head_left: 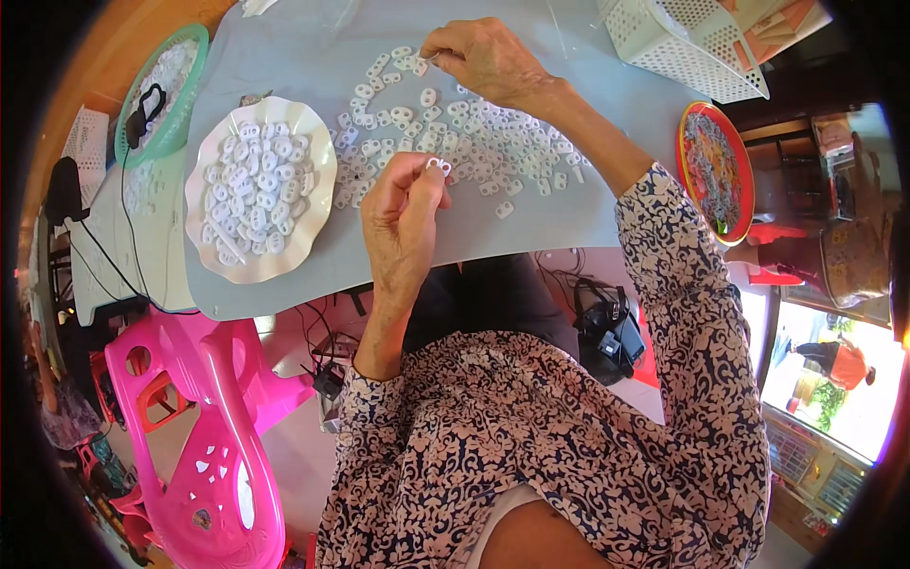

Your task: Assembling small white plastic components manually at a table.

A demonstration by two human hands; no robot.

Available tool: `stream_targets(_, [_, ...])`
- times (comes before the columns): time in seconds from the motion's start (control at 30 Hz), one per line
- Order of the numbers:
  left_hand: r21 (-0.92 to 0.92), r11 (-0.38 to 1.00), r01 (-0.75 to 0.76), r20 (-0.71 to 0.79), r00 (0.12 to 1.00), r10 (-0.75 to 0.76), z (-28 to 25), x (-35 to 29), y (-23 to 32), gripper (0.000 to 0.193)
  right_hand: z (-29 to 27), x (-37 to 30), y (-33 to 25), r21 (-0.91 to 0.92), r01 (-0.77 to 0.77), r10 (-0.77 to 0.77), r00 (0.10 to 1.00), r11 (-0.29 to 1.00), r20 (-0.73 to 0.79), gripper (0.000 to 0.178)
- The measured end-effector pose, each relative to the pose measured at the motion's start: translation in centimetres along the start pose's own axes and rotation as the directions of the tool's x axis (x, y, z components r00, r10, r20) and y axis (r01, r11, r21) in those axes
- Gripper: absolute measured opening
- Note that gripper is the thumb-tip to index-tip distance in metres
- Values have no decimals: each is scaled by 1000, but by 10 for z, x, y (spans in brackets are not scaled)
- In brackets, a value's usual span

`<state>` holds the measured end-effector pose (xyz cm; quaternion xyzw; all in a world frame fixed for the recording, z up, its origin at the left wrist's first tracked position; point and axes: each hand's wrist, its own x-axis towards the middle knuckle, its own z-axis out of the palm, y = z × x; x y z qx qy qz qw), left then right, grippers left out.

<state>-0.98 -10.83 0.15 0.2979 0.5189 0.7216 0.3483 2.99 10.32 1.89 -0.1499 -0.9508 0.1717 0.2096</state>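
Between the thumb and forefinger of my left hand [403, 213] is a small white plastic piece with two holes [439, 166]. It is held above the front part of the grey-blue table [531, 213]. My right hand [488, 62] reaches to the far side, its fingertips pinched beside a few loose white pieces [405, 64]. Whatever its fingers hold, if anything, is too small to make out. Many similar white two-holed pieces [474, 142] lie scattered across the table between and beyond both hands. On the left, a scalloped white dish [318, 190] holds a heap of white pieces.
A green basket [202, 43] of white bits stands at the far left. To the right are a white perforated basket [654, 47] and a red round tray [751, 180] of small colourful things. A pink plastic chair [256, 455] and a black bag [607, 327] sit below the table.
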Motion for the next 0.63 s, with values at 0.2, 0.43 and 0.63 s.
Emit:
stream_targets(0.2, [20, 999, 35, -3, 999, -35, 0, -2, 2, 14, 0, 3, 2, -32, 66, -61, 990, 997, 126, 14])
stream_targets(0.43, [24, 998, 54, -6, 999, -54, 1, -2, 4, 15, 2, 4, -3, -39, 58, -53, 990, 998, 132, 13])
stream_targets(0.63, [37, 999, 21, -16, 1000, -21, 1, -1, 4, 15, 5, 7, -4, -59, 14, -2, 981, 998, 194, 16])
